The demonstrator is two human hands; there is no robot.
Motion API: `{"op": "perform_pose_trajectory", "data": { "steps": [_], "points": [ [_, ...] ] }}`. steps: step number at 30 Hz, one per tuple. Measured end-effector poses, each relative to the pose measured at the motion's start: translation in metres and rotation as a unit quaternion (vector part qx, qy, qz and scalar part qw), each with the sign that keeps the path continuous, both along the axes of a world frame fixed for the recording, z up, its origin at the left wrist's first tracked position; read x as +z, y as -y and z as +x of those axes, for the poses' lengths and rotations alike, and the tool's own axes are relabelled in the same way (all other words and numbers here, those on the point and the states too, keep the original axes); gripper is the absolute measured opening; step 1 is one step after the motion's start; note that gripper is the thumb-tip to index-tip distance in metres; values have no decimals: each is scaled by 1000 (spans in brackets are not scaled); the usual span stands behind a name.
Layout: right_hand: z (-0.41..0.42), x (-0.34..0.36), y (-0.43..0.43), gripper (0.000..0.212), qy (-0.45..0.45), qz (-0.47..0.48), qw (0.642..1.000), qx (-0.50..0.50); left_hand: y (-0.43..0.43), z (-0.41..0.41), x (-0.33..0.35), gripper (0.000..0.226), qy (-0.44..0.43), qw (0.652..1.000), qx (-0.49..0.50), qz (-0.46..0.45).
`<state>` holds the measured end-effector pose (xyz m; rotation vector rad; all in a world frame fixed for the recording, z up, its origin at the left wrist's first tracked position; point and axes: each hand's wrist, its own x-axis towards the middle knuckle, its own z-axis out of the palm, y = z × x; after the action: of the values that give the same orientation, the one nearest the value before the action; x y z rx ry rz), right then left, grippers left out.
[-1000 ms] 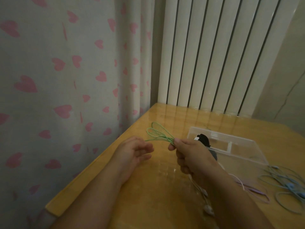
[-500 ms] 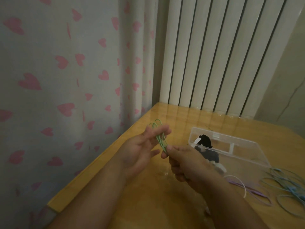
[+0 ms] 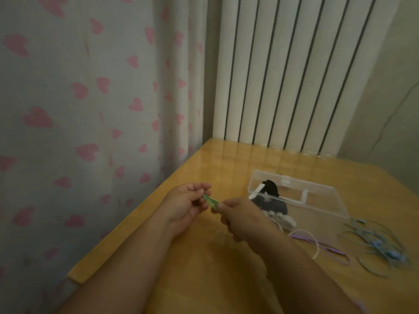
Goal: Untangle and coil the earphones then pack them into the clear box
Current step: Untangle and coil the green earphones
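A pale curtain (image 3: 90,109) with pink hearts hangs on the left. Next to it is a yellow wooden worktop (image 3: 204,268).

The left hand (image 3: 188,205) is held up over the near left part of the worktop, palm facing right. Its fingers (image 3: 200,188) are bent, and the thumb and fingertips pinch one end of a green earphone cord (image 3: 210,201). The cord is bunched into a short, thin bundle that runs between the two hands, up in the air.

The right hand (image 3: 240,218) is just beside the left one, with its back facing up. Its fingers are curled in, and the thumb and first finger pinch the other end of the green bundle.

To the right, a clear box (image 3: 317,200) sits open on the worktop. Black earphones (image 3: 272,189) and white earbuds (image 3: 281,217) lie at its left end. Near the box, a purple cord (image 3: 326,250) lies loose on the worktop. Farther right is a messy pile of blue earphones (image 3: 381,248).

Tall white slats (image 3: 294,75) stand at the far side.
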<state>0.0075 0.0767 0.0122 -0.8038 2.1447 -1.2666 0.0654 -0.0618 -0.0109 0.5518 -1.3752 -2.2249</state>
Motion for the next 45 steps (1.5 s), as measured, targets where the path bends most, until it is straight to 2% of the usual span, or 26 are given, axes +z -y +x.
{"op": "perform_pose_trajectory", "data": {
  "steps": [5,8,11,14,19,22,24,27,31,34,38,41,45],
  "points": [
    [10,-16,-11,17,-111,2,990,-90,-11,-9,-6,21,29,999,-39,-5],
    [20,-22,-23,12,-183,34,979,-89,-17,-14,-9,20,79,992,-57,-74],
    [24,-28,-32,26,-242,154,957,-38,-24,-20,-11,19,146,967,-91,-186],
    [23,-29,-39,35,-249,242,938,-22,-32,-28,-10,21,196,919,-126,-318],
    [18,-39,-46,30,-256,270,925,-81,-47,-42,-7,18,220,829,-150,-491],
    [21,-42,-52,29,-260,258,925,-98,-53,-48,-8,13,206,760,-146,-599],
    [24,-41,-57,29,-274,250,924,-96,-60,-49,-10,13,205,734,-132,-633],
    [23,-41,-65,27,-313,247,912,-98,-68,-49,-13,21,198,729,-88,-649],
    [21,-41,-68,29,-341,264,898,-90,-72,-46,-14,41,194,746,-26,-637],
    [21,-40,-68,26,-394,261,877,-86,-71,-44,-17,34,193,768,-38,-610],
    [23,-36,-71,28,-454,268,843,-101,-71,-45,-15,18,200,755,-69,-621],
    [25,-31,-73,28,-436,287,849,-88,-73,-48,-15,4,199,742,-72,-636],
    [23,-26,-74,26,-403,316,857,-62,-77,-50,-14,9,196,735,-83,-644]
  ]
}}
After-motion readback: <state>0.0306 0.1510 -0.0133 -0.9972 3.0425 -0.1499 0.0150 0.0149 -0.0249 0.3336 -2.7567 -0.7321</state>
